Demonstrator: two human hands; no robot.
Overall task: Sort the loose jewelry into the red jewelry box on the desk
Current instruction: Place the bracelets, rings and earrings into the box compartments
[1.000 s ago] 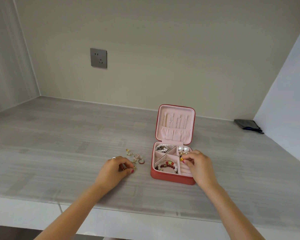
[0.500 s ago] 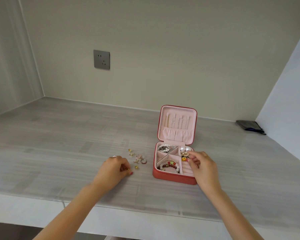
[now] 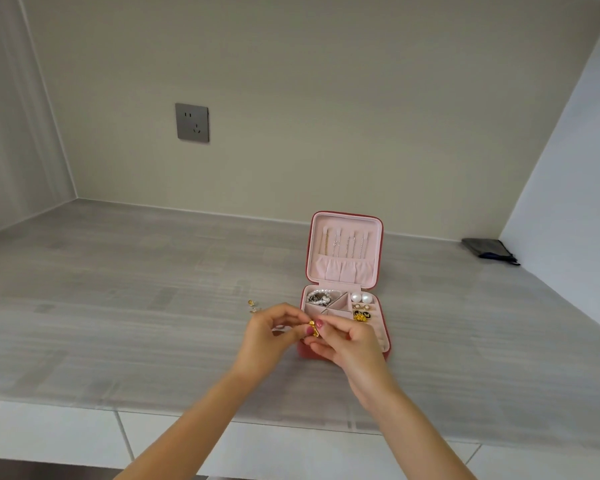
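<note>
The red jewelry box (image 3: pixel 386 344) stands open on the grey desk, its pink lid (image 3: pixel 344 251) upright with thin chains hanging inside. Pearl strands, two pearl studs (image 3: pixel 361 298) and small gold pieces lie in its compartments. My left hand (image 3: pixel 271 336) and my right hand (image 3: pixel 347 344) meet just in front of the box's left side, and both pinch a small gold jewelry piece (image 3: pixel 313 328) between their fingertips. A few loose gold pieces (image 3: pixel 253 305) lie on the desk to the left of my hands. My hands hide the box's front compartments.
A dark pouch (image 3: pixel 489 249) lies at the back right against the white side wall. A grey wall socket (image 3: pixel 192 122) is on the back wall. The desk's front edge (image 3: pixel 187 415) runs just below my forearms.
My left hand lifted from the loose pile and moved right with a gold piece. My right hand came off the box's right compartment and moved left to meet it.
</note>
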